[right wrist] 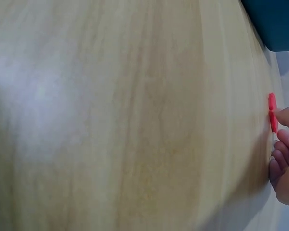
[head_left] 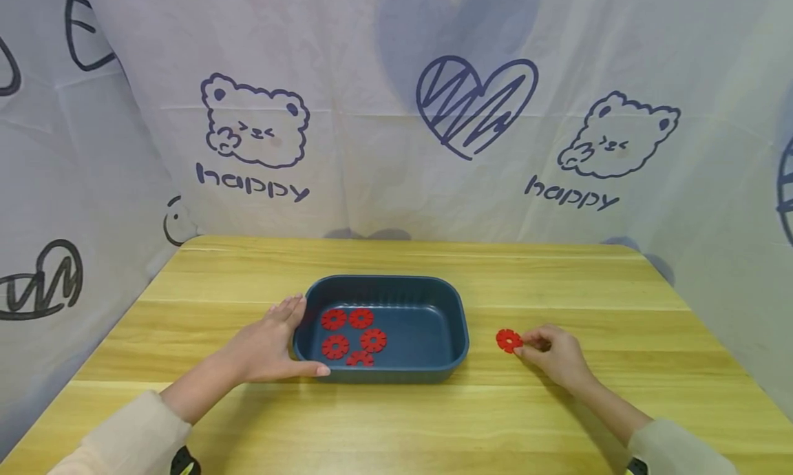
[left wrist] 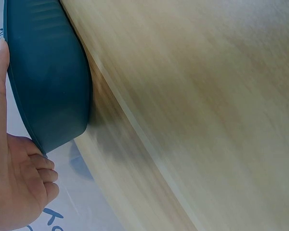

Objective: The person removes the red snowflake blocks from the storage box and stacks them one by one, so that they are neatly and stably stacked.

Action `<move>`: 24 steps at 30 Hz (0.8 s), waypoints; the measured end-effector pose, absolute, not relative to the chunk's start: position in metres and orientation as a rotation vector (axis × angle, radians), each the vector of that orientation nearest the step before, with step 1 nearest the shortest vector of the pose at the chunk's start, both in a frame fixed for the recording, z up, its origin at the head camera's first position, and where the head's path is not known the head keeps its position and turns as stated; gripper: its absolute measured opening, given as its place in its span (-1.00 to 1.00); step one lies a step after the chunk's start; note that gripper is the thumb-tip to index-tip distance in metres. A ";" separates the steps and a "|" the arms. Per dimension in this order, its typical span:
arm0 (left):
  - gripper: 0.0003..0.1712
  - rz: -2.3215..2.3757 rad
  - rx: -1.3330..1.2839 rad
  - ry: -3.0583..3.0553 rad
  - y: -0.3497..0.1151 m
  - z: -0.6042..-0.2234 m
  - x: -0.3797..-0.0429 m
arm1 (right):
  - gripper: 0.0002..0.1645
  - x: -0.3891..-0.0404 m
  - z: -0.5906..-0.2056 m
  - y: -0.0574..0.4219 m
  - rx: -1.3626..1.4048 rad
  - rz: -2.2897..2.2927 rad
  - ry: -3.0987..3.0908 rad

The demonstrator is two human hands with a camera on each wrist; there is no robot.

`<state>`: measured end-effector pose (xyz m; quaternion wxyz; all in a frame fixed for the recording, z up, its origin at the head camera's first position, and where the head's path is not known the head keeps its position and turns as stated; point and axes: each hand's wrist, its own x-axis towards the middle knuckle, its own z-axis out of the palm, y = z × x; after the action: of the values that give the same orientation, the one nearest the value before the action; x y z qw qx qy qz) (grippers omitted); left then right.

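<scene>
A dark blue rectangular bin (head_left: 396,376) stands on the table with several red notched plastic discs (head_left: 335,347) lying in its left half. At the bin's front left corner is my left hand (head_left: 266,347): the fingers lie along the left side and the extended thumb touches the front rim. The left wrist view shows the bin's outer wall (left wrist: 53,86) beside that thumb. To the right of the bin, my right hand (head_left: 557,358) pinches another red notched disc (head_left: 509,341) by its right edge, between thumb and fingers. This disc appears edge-on (right wrist: 272,113) in the right wrist view.
The wooden table (head_left: 248,268) reaches back to a hanging white cloth (head_left: 365,158) printed with bears, hearts and lettering. More of this cloth hangs along the left and right sides. Table surface lies between the bin and my right hand.
</scene>
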<state>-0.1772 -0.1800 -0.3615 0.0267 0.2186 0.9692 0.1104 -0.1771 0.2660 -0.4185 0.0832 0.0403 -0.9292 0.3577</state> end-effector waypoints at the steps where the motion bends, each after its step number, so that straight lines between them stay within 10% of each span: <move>1: 0.36 0.339 0.677 2.992 -0.180 -0.361 -0.177 | -0.78 -0.177 -0.418 0.266 0.123 1.077 -2.775; 24: 0.37 0.325 0.664 2.975 -0.180 -0.357 -0.176 | -0.69 -0.214 -0.359 0.226 0.280 1.180 -2.656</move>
<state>-0.1759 -0.1795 -0.3570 0.0380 0.2164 0.9698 0.1060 -0.2141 0.2262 -0.3589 0.1104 0.0954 -0.9041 0.4016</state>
